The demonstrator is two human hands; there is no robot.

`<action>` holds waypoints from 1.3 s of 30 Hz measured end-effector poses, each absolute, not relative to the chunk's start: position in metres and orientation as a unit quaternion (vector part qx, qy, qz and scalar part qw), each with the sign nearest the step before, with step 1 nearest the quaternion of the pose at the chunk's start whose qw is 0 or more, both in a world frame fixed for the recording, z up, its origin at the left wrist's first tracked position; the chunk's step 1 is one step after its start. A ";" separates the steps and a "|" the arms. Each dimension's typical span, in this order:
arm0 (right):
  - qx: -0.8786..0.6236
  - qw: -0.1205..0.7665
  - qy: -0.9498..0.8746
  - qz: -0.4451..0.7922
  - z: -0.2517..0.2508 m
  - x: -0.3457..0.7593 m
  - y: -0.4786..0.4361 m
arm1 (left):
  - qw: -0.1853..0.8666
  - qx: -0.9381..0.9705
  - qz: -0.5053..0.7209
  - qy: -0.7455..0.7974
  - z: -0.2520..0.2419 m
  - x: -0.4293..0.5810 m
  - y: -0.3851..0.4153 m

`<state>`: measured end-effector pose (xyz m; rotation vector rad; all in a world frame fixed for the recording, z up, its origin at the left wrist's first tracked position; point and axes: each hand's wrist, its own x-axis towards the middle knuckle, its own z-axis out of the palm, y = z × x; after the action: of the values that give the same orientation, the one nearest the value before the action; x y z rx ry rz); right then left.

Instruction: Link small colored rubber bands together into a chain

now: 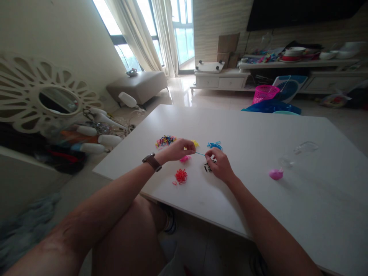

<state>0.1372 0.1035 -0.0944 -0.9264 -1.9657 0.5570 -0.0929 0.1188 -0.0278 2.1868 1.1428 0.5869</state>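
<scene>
Between my two hands a thin blue rubber band (200,153) is stretched just above the white table. My left hand (181,148), with a watch on the wrist, pinches one end. The other end is pinched by my right hand (220,163). Small loose bands lie in piles by colour around them: red bands (181,176), pink bands (185,158), yellow bands (196,143), blue bands (215,145) and black bands (206,167), the last partly hidden by my right hand. A mixed multicoloured pile (166,141) sits beyond my left hand.
On the right of the white table (247,134) are a small pink object (276,174) and clear plastic pieces (306,147). A pink basket (265,93) and a blue tub stand past the far edge. White lamp-like shades (110,140) crowd the floor at left.
</scene>
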 end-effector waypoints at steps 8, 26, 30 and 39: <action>-0.395 0.492 -0.745 0.215 -0.094 0.144 0.110 | 0.303 0.810 0.231 0.446 -0.032 -0.085 0.112; -0.578 0.493 -0.602 0.248 -0.135 0.173 0.158 | 0.234 0.551 0.342 0.725 -0.064 -0.227 0.120; -0.576 0.500 -0.599 0.243 -0.135 0.175 0.158 | 0.261 0.499 0.369 0.740 -0.066 -0.242 0.113; -0.558 0.529 -0.603 0.212 -0.136 0.177 0.160 | 0.239 0.528 0.310 0.753 -0.081 -0.239 0.114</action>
<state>0.1774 0.1597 -0.1365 -1.3319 -1.4397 0.5072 -0.2387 0.1135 -0.0815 1.4466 2.0621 0.8483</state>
